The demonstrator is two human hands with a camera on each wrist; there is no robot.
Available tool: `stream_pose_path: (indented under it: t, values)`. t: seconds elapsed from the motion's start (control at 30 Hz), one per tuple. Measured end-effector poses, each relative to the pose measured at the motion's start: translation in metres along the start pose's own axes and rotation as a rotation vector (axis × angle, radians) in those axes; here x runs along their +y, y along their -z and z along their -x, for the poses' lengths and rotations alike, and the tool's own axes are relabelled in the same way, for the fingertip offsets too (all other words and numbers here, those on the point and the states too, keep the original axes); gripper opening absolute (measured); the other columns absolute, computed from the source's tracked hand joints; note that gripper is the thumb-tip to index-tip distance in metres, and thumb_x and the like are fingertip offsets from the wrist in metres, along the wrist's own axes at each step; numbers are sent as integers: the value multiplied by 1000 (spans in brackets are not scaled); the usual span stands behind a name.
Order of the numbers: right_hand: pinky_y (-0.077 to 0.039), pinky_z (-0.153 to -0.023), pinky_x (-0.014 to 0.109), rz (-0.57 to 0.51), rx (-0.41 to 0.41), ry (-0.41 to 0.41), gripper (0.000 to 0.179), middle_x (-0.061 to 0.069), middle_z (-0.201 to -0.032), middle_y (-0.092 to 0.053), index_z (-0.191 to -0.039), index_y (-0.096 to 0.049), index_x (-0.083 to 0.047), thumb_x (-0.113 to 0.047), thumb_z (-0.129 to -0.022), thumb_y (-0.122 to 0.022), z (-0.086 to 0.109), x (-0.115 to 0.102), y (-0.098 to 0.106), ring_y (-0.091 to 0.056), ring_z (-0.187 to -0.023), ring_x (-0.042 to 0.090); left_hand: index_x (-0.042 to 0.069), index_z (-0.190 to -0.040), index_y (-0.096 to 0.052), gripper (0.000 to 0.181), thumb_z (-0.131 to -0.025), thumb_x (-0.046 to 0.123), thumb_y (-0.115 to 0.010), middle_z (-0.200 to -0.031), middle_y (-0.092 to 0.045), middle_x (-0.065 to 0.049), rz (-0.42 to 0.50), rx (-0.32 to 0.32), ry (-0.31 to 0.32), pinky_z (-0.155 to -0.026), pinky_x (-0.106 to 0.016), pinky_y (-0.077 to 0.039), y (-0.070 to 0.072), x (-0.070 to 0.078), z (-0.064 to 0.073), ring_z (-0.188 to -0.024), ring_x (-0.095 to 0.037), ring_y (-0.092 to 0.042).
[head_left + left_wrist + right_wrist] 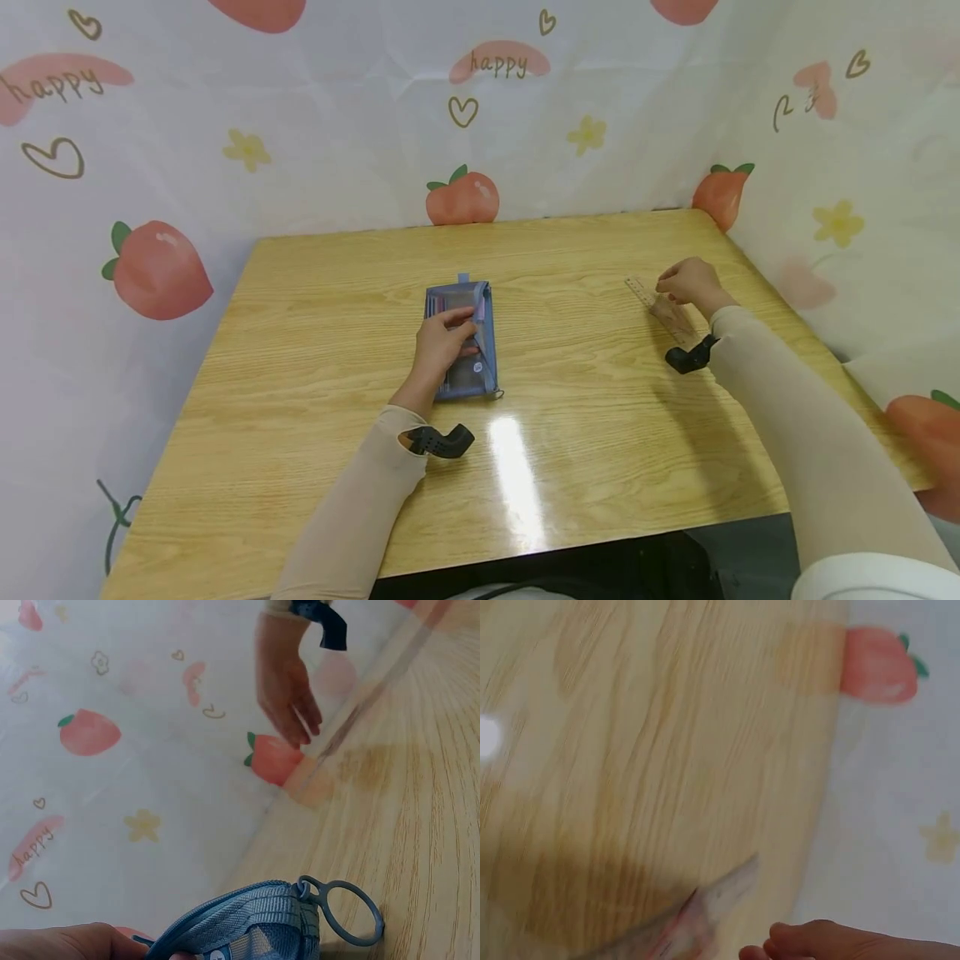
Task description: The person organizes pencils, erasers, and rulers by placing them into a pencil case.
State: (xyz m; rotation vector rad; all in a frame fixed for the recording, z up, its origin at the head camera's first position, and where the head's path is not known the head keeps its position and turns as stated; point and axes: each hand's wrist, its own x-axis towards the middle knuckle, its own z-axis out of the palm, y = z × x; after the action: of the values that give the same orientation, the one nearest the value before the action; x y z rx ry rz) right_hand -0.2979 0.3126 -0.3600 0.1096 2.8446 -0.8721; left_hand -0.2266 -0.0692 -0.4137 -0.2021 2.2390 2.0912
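Observation:
My left hand [442, 340] grips the flap edge of a blue mesh zip pencil pouch [468, 385], thumb and fingers on either side of it. The pouch lies on the table, and slim items show through its mesh. In the left wrist view a ring [352, 913] hangs from the zip end. At the right, my right hand [692, 283] hovers by a clear ruler [640, 290], its fingers loosely bent. Beside the ruler lies another clear flat piece [675, 321] with reddish lines. The ruler [731, 889] is blurred in the right wrist view, left of the fingertips.
A wood-grain table [322, 333] spans the view, with a bright reflection near its front edge. Behind it and along both sides hangs a white sheet [360, 125] printed with peaches, hearts and flowers. Black wrist cameras [442, 442] sit on both forearms.

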Motion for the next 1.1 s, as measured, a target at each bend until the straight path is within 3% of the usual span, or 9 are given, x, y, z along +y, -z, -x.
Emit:
stream_pose_path:
  t: [0.13, 0.27, 0.53, 0.8, 1.1]
  values:
    - [-57, -62, 33, -16, -57, -78, 40, 15, -77, -65, -108, -57, 15, -13, -79, -59, -2, 23, 9, -63, -61, 18, 10, -113, -63, 32, -81, 6, -62, -102, -57, -6, -6, 2, 19, -60, -28, -57, 1, -1, 0, -84, -21, -61]
    - [-55, -57, 30, -25, -85, -122, 39, 5, -62, -64, -103, -62, 13, -15, -76, -65, -1, 33, 10, -61, -56, 15, 11, -112, -63, 31, -81, 7, -62, -102, -58, -6, -16, 5, 27, -60, -28, -57, 1, -2, 0, -84, -20, -61]
    - [-51, -58, 31, 40, -5, -96, 25, 4, -58, -60, -84, -70, 5, -15, -71, -68, 5, 36, 6, -57, -59, 21, 11, -112, -63, 31, -82, 7, -62, -102, -58, -6, -8, 0, 11, -60, -29, -57, 0, -1, -1, -84, -20, -62]
    - [-50, -58, 30, 65, 6, -105, 23, 3, -56, -59, -76, -68, 5, -18, -73, -66, 3, 39, 4, -58, -56, 20, 10, -112, -63, 31, -81, 6, -62, -102, -58, -6, 0, -3, 22, -60, -29, -57, -1, 0, -1, -84, -21, -62]
    - [-49, -63, 33, 105, -17, -72, 24, 5, -60, -58, -72, -67, 3, -21, -73, -63, -2, 42, 1, -54, -68, 27, 11, -111, -64, 30, -81, 6, -62, -101, -57, -6, -20, 8, 20, -60, -28, -57, 0, -1, -2, -84, -20, -61]
